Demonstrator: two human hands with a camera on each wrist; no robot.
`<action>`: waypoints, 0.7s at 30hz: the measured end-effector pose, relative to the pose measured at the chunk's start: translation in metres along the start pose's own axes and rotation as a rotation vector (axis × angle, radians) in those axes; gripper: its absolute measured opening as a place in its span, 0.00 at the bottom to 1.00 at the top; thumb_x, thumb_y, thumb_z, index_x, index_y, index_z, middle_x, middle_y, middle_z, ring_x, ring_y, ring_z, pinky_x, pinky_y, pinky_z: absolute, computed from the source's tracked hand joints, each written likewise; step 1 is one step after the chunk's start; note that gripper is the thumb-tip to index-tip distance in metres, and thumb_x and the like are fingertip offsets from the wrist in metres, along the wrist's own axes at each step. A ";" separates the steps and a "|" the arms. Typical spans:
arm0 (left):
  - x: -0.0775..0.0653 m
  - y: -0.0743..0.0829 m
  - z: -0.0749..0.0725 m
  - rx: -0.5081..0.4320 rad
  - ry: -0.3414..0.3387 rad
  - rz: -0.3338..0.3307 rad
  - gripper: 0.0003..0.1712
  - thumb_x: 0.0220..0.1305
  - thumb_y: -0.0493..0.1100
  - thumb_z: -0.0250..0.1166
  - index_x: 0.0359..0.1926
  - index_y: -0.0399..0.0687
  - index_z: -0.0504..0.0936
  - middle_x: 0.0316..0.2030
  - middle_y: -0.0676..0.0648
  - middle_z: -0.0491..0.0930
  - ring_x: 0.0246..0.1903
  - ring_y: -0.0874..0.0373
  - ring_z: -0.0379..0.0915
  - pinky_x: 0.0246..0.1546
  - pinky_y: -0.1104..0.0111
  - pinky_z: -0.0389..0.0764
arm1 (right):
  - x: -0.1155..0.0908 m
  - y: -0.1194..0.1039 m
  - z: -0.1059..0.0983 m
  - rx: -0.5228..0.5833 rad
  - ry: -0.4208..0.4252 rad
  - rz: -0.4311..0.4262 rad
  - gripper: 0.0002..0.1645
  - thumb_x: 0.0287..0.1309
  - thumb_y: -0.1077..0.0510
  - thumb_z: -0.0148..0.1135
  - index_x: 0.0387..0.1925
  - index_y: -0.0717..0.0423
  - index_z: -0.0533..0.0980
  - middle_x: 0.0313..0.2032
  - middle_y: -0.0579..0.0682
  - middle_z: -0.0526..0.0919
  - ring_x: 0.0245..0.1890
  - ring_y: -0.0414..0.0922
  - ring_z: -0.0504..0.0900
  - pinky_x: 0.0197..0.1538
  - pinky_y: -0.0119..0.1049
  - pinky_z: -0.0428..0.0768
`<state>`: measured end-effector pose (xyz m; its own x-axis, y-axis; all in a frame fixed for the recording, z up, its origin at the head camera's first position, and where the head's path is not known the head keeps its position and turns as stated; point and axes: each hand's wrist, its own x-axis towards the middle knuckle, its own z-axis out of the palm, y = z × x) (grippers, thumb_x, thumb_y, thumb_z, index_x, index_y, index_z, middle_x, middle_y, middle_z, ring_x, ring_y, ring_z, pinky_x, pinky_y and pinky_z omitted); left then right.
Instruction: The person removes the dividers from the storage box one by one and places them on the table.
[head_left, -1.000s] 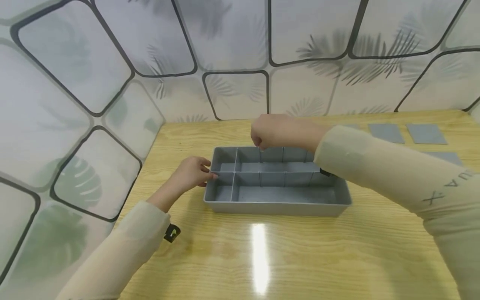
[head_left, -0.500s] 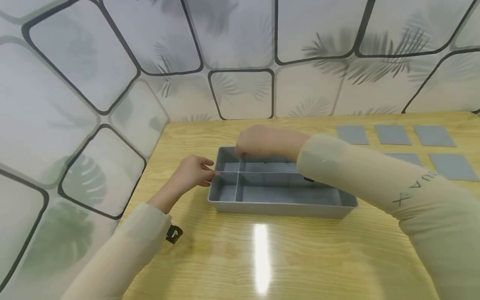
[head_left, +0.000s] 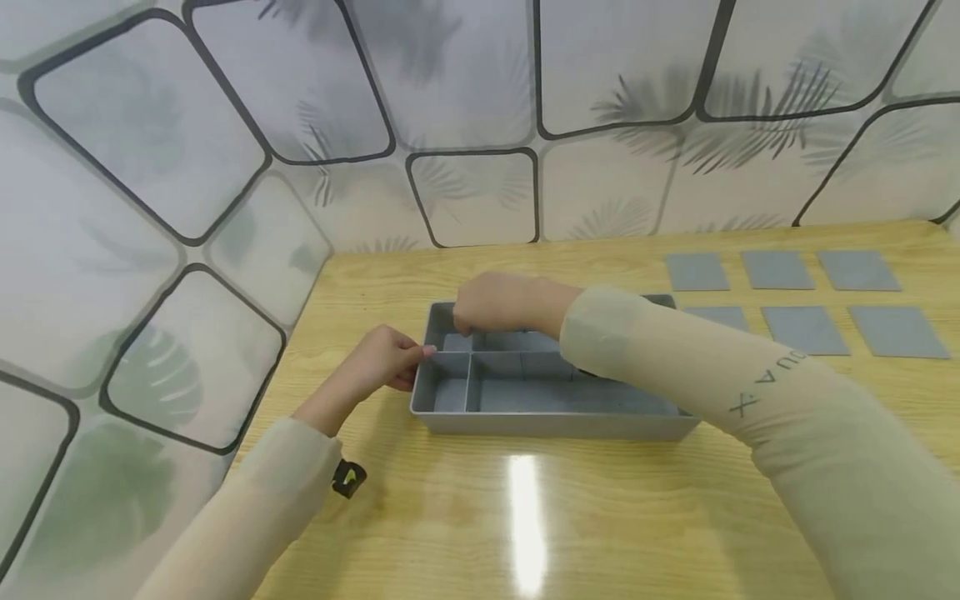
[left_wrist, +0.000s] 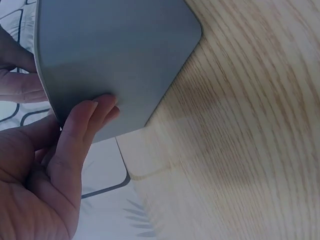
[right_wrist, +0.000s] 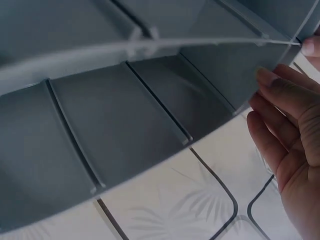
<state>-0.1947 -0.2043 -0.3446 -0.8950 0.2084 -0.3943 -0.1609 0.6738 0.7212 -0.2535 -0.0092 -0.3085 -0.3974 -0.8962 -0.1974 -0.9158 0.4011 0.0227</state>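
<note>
A grey plastic drawer organizer box (head_left: 555, 425) with an inner lengthwise wall stands on the table. My left hand (head_left: 378, 362) grips its left end, thumb at the rim and fingers against the outer wall (left_wrist: 130, 65). In the rear row, my right hand (head_left: 498, 302) reaches over the back left part. There the right wrist view shows its thumb and fingers pinching the top edge of a grey divider (right_wrist: 225, 70). Another divider (head_left: 470, 383) stands in the front row, closing off a small left compartment. The right forearm hides the box's right part.
Several loose grey square divider plates (head_left: 806, 330) lie in two rows on the wooden table (head_left: 637, 525) at the back right. A patterned wall (head_left: 480, 100) rises behind the table and along its left side.
My right hand has moved left and down from above the rear middle to the back left compartment. The left thumb has settled onto the end rim.
</note>
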 end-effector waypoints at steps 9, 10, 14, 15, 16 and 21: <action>0.003 0.003 -0.001 -0.055 0.003 -0.085 0.17 0.59 0.45 0.58 0.37 0.31 0.79 0.29 0.38 0.81 0.26 0.54 0.78 0.32 0.59 0.81 | 0.008 -0.003 0.008 -0.048 -0.034 -0.046 0.12 0.48 0.67 0.53 0.16 0.52 0.73 0.18 0.44 0.65 0.21 0.40 0.59 0.23 0.30 0.59; 0.003 0.004 -0.001 -0.055 0.000 -0.089 0.18 0.59 0.45 0.59 0.37 0.30 0.79 0.29 0.39 0.81 0.26 0.54 0.78 0.32 0.59 0.81 | 0.008 -0.003 0.008 -0.049 -0.032 -0.048 0.12 0.48 0.68 0.52 0.15 0.52 0.71 0.18 0.44 0.65 0.20 0.40 0.59 0.22 0.30 0.58; 0.003 0.006 -0.002 -0.058 -0.011 -0.111 0.18 0.58 0.45 0.59 0.37 0.30 0.79 0.29 0.39 0.81 0.26 0.55 0.78 0.32 0.60 0.81 | 0.009 -0.003 0.004 -0.078 -0.018 -0.055 0.15 0.46 0.68 0.51 0.13 0.49 0.64 0.18 0.44 0.64 0.20 0.40 0.59 0.22 0.29 0.58; 0.003 0.007 -0.003 -0.058 -0.012 -0.115 0.18 0.58 0.45 0.59 0.37 0.30 0.79 0.29 0.39 0.81 0.25 0.55 0.78 0.32 0.60 0.81 | 0.010 -0.003 0.003 -0.089 -0.011 -0.057 0.15 0.46 0.68 0.51 0.12 0.48 0.64 0.18 0.44 0.64 0.20 0.40 0.60 0.21 0.30 0.59; 0.003 0.007 -0.003 -0.057 -0.016 -0.115 0.18 0.58 0.44 0.59 0.37 0.30 0.79 0.30 0.39 0.81 0.25 0.55 0.78 0.32 0.60 0.81 | 0.010 -0.003 0.002 -0.095 -0.006 -0.057 0.15 0.45 0.68 0.51 0.12 0.48 0.64 0.18 0.44 0.64 0.20 0.40 0.60 0.21 0.30 0.59; 0.004 0.006 -0.005 -0.061 -0.036 -0.127 0.18 0.58 0.44 0.59 0.39 0.29 0.78 0.32 0.38 0.81 0.26 0.55 0.78 0.33 0.61 0.81 | 0.010 -0.005 -0.004 -0.092 -0.012 -0.052 0.14 0.46 0.68 0.50 0.13 0.49 0.68 0.16 0.44 0.64 0.19 0.40 0.59 0.20 0.31 0.59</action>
<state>-0.2013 -0.2027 -0.3390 -0.8505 0.1503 -0.5040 -0.2977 0.6525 0.6969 -0.2534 -0.0212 -0.3064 -0.3493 -0.9127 -0.2122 -0.9367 0.3349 0.1018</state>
